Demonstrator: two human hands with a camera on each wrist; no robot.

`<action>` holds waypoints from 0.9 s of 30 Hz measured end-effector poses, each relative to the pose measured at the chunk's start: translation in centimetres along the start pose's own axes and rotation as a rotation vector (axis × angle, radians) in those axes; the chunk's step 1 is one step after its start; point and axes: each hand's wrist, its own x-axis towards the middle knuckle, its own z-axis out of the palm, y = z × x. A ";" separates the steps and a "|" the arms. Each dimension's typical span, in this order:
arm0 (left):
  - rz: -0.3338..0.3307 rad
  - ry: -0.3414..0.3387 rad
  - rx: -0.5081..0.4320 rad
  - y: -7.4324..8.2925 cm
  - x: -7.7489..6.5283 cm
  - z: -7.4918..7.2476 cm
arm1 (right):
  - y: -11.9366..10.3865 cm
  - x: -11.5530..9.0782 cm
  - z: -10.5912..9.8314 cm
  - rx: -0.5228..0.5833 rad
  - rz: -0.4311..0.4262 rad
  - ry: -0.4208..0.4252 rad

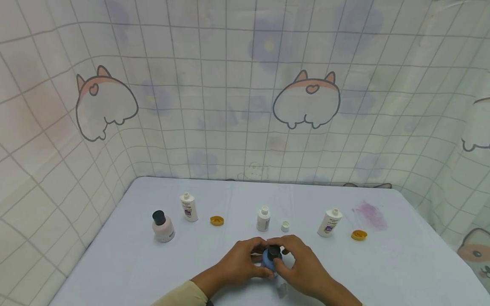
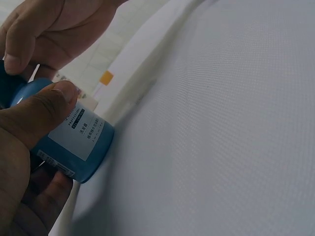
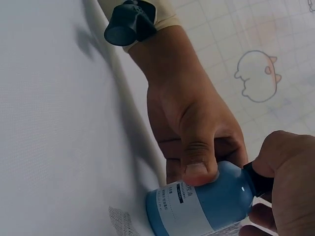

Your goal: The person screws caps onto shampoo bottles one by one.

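Observation:
A small blue bottle [image 1: 268,262] with a white printed label [image 3: 184,209] stands near the front of the table. My left hand [image 1: 238,264] grips its body, thumb across the label side in the left wrist view. The fingers and thumb of my right hand [image 1: 306,268] pinch the black cap [image 1: 274,251] at the bottle's neck. The right wrist view shows the cap partly hidden by my right hand, at the shoulder of the bottle.
Behind are white bottles without caps at left [image 1: 189,208], middle [image 1: 263,220] and right [image 1: 329,223]. Yellow caps [image 1: 217,220] [image 1: 359,235] and a white cap [image 1: 285,226] lie near them. A pink bottle [image 1: 163,231] with a black top stands left. A pink stain [image 1: 371,215] marks the cloth.

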 end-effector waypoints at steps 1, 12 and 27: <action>-0.004 0.001 0.000 0.0 0.0 0.0 | 0.0 0.0 0.0 -0.006 0.020 0.007; 0.014 0.008 0.004 -0.2 0.1 0.0 | -0.2 0.0 -0.1 -0.003 0.055 0.020; 0.000 0.003 -0.017 -0.1 0.1 0.1 | -0.2 -0.1 0.0 -0.009 0.164 0.007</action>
